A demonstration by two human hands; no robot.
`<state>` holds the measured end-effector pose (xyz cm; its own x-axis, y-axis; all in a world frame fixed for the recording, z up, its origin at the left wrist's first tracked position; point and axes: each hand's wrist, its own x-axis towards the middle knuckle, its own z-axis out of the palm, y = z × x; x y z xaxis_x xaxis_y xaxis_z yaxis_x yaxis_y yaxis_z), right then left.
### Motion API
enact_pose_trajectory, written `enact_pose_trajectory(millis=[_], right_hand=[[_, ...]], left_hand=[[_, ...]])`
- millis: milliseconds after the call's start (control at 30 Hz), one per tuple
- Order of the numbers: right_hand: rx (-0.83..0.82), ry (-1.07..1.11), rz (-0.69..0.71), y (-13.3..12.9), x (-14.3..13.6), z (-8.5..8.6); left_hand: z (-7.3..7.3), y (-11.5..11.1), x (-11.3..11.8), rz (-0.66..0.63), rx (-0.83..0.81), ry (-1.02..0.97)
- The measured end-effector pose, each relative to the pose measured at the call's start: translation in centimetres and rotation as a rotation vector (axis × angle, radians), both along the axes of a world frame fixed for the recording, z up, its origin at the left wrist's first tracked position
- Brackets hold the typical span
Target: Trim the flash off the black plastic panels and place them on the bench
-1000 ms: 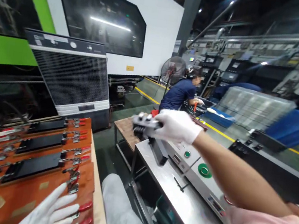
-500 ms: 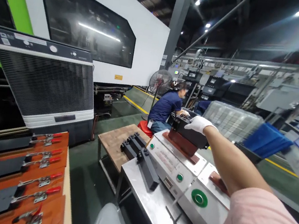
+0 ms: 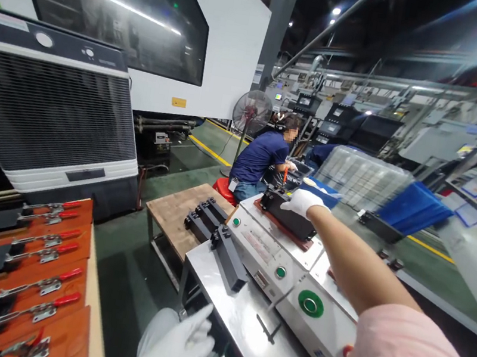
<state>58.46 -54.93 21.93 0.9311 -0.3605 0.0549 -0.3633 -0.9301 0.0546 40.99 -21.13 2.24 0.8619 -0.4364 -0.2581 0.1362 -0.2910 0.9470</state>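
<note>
My right hand [image 3: 302,203], in a white glove, is closed on the top edge of a long black plastic part [image 3: 289,218]. That part sits on a reddish-brown fixture [image 3: 305,243] on top of a white bench machine [image 3: 254,247] with green buttons. My left hand [image 3: 182,344], also gloved, is over my lap in front of the metal table, its fingers apart and holding nothing. Nearest to it on the metal table lies a dark grey box-shaped part [image 3: 228,261]. Similar parts [image 3: 205,218] lie on the wooden table behind.
Orange boards with red-handled toggle clamps [image 3: 51,288] hold dark panels at left. A small black bracket [image 3: 267,328] lies on the metal table [image 3: 241,330]. Beyond the machine, a seated co-worker [image 3: 257,157] handles something near a blue bin [image 3: 328,197]. An air cooler [image 3: 49,118] stands left.
My right hand has lowered the black part onto the brown fixture. My left hand has come into view at the bottom. The view has shifted slightly.
</note>
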Motion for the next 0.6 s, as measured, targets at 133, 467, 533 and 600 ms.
enact_pose_trajectory(millis=[133,467,533,600], right_hand=[[0.027,-0.075,0.008,3.2,-7.0,-3.5],[0.19,0.005,-0.155,5.0,-15.1,-14.6],[0.204,0.005,-0.167,4.8,-14.5,-14.8],[0.202,0.011,-0.177,4.6,-14.3,-15.0]], left_hand=[[0.9,-4.6,6.2,-0.039,0.092,-0.395],[1.9,-12.5,18.8,-0.059,0.538,-0.782],[1.5,-12.7,19.3,-0.062,0.568,-0.804],[1.2,-12.8,19.3,-0.067,0.598,-0.825]])
